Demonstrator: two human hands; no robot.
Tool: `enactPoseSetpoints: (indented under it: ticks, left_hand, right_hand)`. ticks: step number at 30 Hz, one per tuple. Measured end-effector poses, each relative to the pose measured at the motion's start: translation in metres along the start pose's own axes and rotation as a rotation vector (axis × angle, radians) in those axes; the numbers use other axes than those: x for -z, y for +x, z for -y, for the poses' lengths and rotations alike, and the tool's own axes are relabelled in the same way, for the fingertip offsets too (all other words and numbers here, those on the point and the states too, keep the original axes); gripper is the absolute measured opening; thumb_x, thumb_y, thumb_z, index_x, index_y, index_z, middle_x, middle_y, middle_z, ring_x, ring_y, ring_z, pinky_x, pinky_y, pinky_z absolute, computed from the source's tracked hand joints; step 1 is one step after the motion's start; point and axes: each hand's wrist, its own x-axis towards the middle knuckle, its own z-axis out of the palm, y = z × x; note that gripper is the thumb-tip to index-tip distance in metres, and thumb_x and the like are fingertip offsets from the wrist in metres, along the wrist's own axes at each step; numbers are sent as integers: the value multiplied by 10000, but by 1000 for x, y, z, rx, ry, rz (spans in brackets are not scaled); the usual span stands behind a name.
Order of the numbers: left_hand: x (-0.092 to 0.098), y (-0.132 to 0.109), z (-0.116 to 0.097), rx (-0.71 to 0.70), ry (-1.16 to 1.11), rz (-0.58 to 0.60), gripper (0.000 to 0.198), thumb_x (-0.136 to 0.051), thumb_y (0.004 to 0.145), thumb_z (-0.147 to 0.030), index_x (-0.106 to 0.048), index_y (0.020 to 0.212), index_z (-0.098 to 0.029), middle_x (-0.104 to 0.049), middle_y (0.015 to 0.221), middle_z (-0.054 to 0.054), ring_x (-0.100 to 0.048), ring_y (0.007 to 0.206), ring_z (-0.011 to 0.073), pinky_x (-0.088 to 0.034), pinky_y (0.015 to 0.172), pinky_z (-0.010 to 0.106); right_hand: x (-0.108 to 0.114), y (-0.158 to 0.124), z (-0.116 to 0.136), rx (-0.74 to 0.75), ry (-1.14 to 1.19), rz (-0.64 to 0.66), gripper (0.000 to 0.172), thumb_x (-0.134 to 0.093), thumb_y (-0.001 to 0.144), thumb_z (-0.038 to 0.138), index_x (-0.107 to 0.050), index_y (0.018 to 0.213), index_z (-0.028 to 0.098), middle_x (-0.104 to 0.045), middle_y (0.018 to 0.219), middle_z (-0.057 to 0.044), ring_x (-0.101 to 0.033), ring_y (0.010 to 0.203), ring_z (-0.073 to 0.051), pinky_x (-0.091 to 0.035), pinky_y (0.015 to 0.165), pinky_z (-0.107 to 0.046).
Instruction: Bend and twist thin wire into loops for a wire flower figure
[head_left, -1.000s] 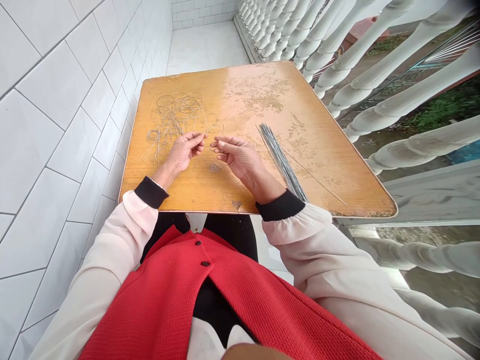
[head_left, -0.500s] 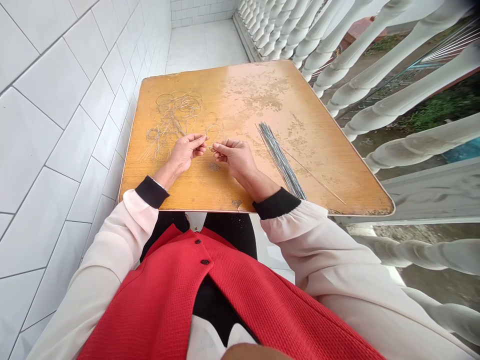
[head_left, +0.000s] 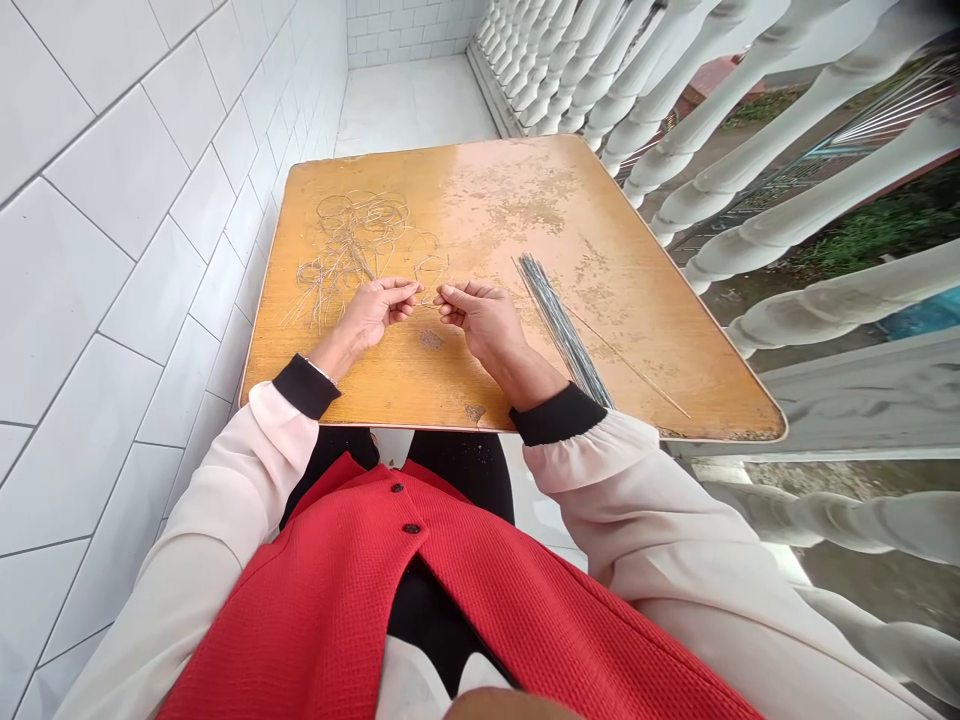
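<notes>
Between my two hands, a thin wire (head_left: 432,262) bends into a loop just above the table. My left hand (head_left: 377,308) pinches it between thumb and fingertips. From the other side my right hand (head_left: 481,312) also pinches the wire, a short gap away from the left. Looped and tangled wires (head_left: 360,215) lie to the left, beyond my left hand. On the right, near my right forearm, rests a bundle of straight grey wires (head_left: 559,320). A single straight wire (head_left: 637,372) lies apart from it.
The wooden table (head_left: 525,180) has worn patches on its top and rounded corners. A white tiled wall (head_left: 112,250) runs along the left. White balusters (head_left: 825,300) line the right side, close to the table edge.
Both hands have spread slightly apart, my right hand moving a little to the right. They keep hold of the wire. The view has shifted slightly.
</notes>
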Motion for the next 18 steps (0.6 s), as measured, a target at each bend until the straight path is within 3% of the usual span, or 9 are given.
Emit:
enactPoseSetpoints:
  ticks: [3,10,13,18]
  left_hand:
    - [3,2,-1,24,-41,15,207,-581,949,-44,-666,769,-99,-592,574,-53,-520,478,2,-383,520,138]
    - [8,6,1,55,-84,59,185,-585,956,-54,-687,805,-88,-609,601,-49,-532,481,-11,-400,513,115]
    - [8,5,2,84,-36,120,180,-586,960,-63,-689,814,-85,-602,592,-48,-527,474,-10,-385,495,114]
    - [5,3,4,169,106,211,169,-601,943,-41,-690,805,-80,-603,591,-38,-522,485,-5,-360,485,118]
  right_hand:
    - [2,1,4,-46,38,-15,236,-842,797,320,-666,727,181,-654,689,7,-557,551,-60,-482,555,-173]
    - [9,7,13,-27,129,-228,284,-693,931,470,-678,844,200,-677,712,-6,-592,561,-76,-495,516,-170]
    - [11,8,15,-39,106,-183,254,-687,937,443,-693,876,196,-698,727,-12,-585,552,-73,-481,506,-167]
    - [9,5,20,-48,41,25,263,-702,924,445,-730,926,183,-752,797,-34,-550,514,-59,-443,481,-177]
